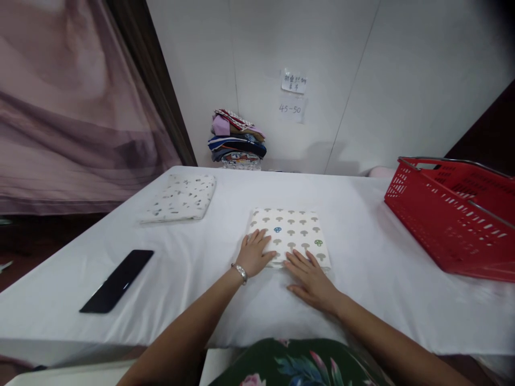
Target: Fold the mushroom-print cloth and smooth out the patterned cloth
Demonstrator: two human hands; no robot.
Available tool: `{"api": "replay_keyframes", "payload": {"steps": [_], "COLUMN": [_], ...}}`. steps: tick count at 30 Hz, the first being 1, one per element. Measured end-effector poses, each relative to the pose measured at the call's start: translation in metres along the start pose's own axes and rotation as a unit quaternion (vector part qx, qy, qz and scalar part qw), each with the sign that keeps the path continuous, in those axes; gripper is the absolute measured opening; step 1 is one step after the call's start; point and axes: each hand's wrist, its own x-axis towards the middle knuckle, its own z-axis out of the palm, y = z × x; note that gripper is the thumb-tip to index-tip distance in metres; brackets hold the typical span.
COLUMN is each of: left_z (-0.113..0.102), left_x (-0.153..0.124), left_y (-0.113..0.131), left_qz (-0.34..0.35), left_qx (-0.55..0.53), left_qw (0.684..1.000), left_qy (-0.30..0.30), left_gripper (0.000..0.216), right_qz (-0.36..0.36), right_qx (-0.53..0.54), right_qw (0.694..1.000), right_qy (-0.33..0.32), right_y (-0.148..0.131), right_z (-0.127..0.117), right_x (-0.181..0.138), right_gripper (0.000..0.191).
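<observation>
1. Workpiece: the folded mushroom-print cloth point(292, 225) lies flat near the middle of the white-covered bench point(362, 225), directly in front of you. Its print is mostly grey-beige, with one blue mushroom point(277, 229) and one green mushroom point(318, 243).
2. Your left hand point(252, 256) rests palm down at the cloth's near left corner. Its fingers are slightly apart, extended over the fabric and clamped on nothing; the thumb points inward. A silver-coloured bracelet point(240, 272) sits at that wrist.
3. Your right hand point(311, 281) is at the near edge, towards the right. Its fingers are apart, their tips over the cloth, gripping nothing; the thumb lies outside the edge, towards you.
4. To your left, well apart from the workpiece, lies a second folded cloth point(181, 198), white with a scattered dark print. A flat black slab point(116, 281), apparently a phone, lies nearer to you.
5. To your right stands a red perforated basket point(454, 214) with metal handles.
6. Beyond the bench's far edge, a stack of folded fabrics point(237, 139) stands before the wall point(265, 37). A handwritten note point(290, 109) there reads "45-50".
</observation>
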Motion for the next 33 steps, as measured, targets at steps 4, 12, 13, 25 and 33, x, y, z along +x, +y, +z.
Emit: {"api": "replay_keyframes", "payload": {"steps": [4, 12, 13, 25, 33], "left_z": [-0.011, 0.010, 0.011, 0.006, -0.017], "left_x": [0.021, 0.031, 0.029, 0.030, 0.046], "left_y": [0.005, -0.008, -0.009, -0.023, -0.040], "left_qz": [-0.020, -0.040, -0.040, -0.156, -0.336], "left_qx": [-0.006, -0.017, -0.023, -0.182, -0.317], "left_qw": [1.000, 0.999, 0.999, 0.968, 0.887], "left_qy": [0.012, -0.021, -0.021, 0.072, -0.005], "left_gripper": [0.055, 0.066, 0.067, 0.057, 0.057], "right_qz": [0.049, 0.291, 0.293, 0.377, 0.483], "right_qx": [0.023, 0.009, 0.011, 0.273, 0.514], "right_qw": [0.998, 0.957, 0.956, 0.867, 0.675], "right_qy": [0.044, 0.010, 0.013, 0.179, 0.217], "right_y": [0.023, 0.087, 0.090, 0.102, 0.084], "right_z": [-0.018, 0.003, 0.008, 0.019, -0.002], "right_x": [0.028, 0.051, 0.048, 0.034, 0.017], "right_gripper": [0.052, 0.055, 0.054, 0.059, 0.080]}}
